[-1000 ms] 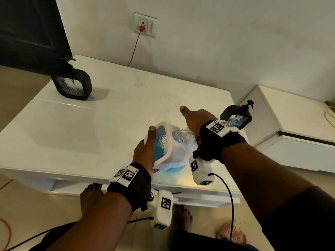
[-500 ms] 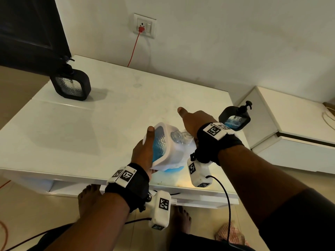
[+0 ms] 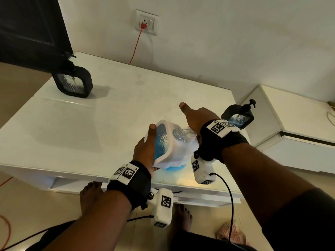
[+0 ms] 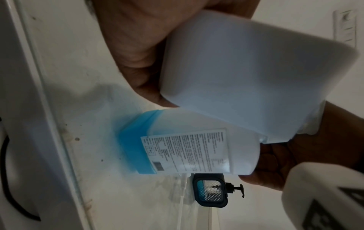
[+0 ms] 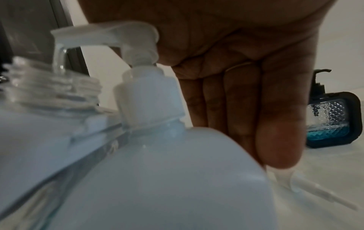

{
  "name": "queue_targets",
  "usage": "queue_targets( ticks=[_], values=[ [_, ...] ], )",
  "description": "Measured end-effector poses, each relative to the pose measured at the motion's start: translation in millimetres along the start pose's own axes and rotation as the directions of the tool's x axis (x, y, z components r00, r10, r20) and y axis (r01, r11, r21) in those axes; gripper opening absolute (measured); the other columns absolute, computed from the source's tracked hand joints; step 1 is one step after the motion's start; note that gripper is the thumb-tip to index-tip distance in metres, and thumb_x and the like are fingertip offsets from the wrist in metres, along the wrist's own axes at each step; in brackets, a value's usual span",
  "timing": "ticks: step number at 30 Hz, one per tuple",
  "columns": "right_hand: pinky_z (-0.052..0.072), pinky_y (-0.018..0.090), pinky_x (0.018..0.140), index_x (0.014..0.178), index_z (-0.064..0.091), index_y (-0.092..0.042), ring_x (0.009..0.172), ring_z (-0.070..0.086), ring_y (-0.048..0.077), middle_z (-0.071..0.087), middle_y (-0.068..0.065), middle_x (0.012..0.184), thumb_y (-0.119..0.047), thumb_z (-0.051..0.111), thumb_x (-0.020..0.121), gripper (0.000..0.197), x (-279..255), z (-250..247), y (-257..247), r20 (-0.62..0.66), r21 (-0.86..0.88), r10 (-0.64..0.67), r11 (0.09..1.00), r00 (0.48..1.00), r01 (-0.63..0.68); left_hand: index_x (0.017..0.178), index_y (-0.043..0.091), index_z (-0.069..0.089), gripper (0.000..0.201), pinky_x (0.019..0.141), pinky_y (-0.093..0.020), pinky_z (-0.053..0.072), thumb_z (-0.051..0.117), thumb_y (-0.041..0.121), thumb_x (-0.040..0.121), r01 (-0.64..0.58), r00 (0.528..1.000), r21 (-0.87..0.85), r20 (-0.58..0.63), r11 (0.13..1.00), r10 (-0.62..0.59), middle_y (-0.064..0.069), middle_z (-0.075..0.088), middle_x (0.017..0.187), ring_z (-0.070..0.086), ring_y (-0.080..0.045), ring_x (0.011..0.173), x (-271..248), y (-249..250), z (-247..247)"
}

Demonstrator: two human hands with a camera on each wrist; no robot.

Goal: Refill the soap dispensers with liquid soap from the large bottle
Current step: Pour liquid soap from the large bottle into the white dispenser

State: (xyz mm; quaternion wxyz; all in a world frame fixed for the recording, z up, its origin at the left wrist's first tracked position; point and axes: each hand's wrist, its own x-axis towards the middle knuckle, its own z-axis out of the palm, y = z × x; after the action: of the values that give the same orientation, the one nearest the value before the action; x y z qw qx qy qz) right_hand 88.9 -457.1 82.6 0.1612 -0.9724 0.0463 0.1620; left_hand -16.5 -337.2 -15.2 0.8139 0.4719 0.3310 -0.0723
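My left hand [image 3: 145, 151] grips a white-framed soap dispenser [image 3: 163, 142] with blue liquid inside and tilts it, its open threaded neck [image 5: 49, 87] beside the large bottle. The large white bottle [image 4: 197, 149] stands on the table, with blue soap low in it. My right hand [image 3: 195, 118] lies over the bottle's pump head [image 5: 128, 35], palm on top and fingers straight down behind it. The pump's spout reaches over the dispenser's neck. From the head view most of the bottle is hidden behind the dispenser and my right wrist.
One black-framed dispenser [image 3: 237, 116] with a little blue soap stands at the table's right edge, another black dispenser [image 3: 72, 84] at the far left. A loose white pump with its tube [image 5: 295, 185] lies by my right fingertips. A white cabinet [image 3: 299, 124] stands to the right.
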Motion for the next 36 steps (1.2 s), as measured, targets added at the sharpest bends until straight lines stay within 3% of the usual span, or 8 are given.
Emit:
queue_targets(
  ticks=[3,11,14,17,22,27,33,36],
  values=[
    [0.034,0.034,0.077,0.083,0.06,-0.015,0.087,0.055,0.029,0.061,0.006,0.089,-0.075,0.028,0.092,0.068,-1,0,2,-0.012,0.007,0.001,1.0,1.0,0.0,0.114,0.025,0.071,0.079,0.092,-0.054,0.061,0.055,0.084,0.062,-0.008,1.0,-0.011,0.004,1.0,0.008,-0.011,0.077,0.111,0.074,-0.032,0.1,-1,0,0],
    [0.035,0.033,0.076,0.089,0.058,-0.015,0.083,0.053,0.027,0.057,0.005,0.087,-0.071,0.03,0.094,0.063,-5,2,3,-0.028,-0.023,-0.001,1.0,1.0,0.0,0.12,0.026,0.07,0.087,0.09,-0.054,0.061,0.056,0.085,0.058,-0.009,1.0,-0.008,0.014,1.0,0.009,-0.01,0.078,0.11,0.075,-0.033,0.1,-6,2,2],
    [0.035,0.034,0.077,0.08,0.059,-0.013,0.081,0.056,0.026,0.062,0.006,0.088,-0.076,0.023,0.092,0.074,-6,-3,-1,0.013,0.001,-0.007,1.0,1.0,0.007,0.123,0.027,0.068,0.093,0.09,-0.053,0.061,0.054,0.088,0.054,-0.019,1.0,0.01,0.001,1.0,0.019,-0.008,0.076,0.112,0.073,-0.032,0.102,-8,3,2],
    [0.038,0.036,0.085,0.075,0.058,-0.015,0.093,0.059,0.031,0.065,0.011,0.098,-0.079,0.015,0.09,0.079,-4,-7,-5,0.058,0.042,-0.02,0.999,0.998,0.018,0.123,0.029,0.066,0.092,0.089,-0.051,0.062,0.054,0.088,0.053,-0.014,1.0,0.009,-0.011,1.0,0.014,-0.007,0.074,0.116,0.072,-0.031,0.104,-9,5,2],
    [0.036,0.035,0.081,0.073,0.058,-0.015,0.091,0.059,0.03,0.067,0.011,0.099,-0.078,0.016,0.091,0.078,-3,-6,-3,0.043,0.042,-0.023,0.999,0.999,0.021,0.12,0.029,0.068,0.089,0.088,-0.051,0.062,0.055,0.087,0.054,-0.009,1.0,0.003,-0.012,1.0,0.009,-0.007,0.075,0.114,0.072,-0.031,0.102,-8,5,2],
    [0.035,0.034,0.073,0.074,0.059,-0.015,0.075,0.056,0.023,0.062,0.005,0.08,-0.076,0.022,0.092,0.074,-1,0,2,-0.017,0.02,0.006,1.0,1.0,-0.006,0.124,0.028,0.067,0.099,0.094,-0.056,0.059,0.052,0.091,0.049,-0.025,1.0,0.03,0.0,0.999,0.025,-0.008,0.075,0.115,0.072,-0.032,0.104,-6,2,1],
    [0.037,0.034,0.077,0.09,0.063,-0.012,0.087,0.055,0.029,0.061,0.006,0.09,-0.075,0.026,0.092,0.073,2,5,4,-0.068,-0.021,-0.002,1.0,0.998,0.0,0.122,0.03,0.067,0.092,0.09,-0.054,0.061,0.054,0.09,0.052,-0.015,1.0,0.027,0.008,1.0,0.015,-0.007,0.075,0.114,0.072,-0.032,0.103,-4,1,1],
    [0.037,0.034,0.077,0.086,0.057,-0.014,0.086,0.053,0.028,0.058,0.006,0.091,-0.072,0.028,0.094,0.065,1,6,5,-0.078,-0.032,-0.008,0.999,0.997,0.006,0.116,0.03,0.069,0.083,0.091,-0.056,0.061,0.053,0.087,0.058,-0.024,1.0,0.031,0.02,0.999,0.023,-0.009,0.077,0.11,0.073,-0.033,0.101,-4,1,1]
  ],
)
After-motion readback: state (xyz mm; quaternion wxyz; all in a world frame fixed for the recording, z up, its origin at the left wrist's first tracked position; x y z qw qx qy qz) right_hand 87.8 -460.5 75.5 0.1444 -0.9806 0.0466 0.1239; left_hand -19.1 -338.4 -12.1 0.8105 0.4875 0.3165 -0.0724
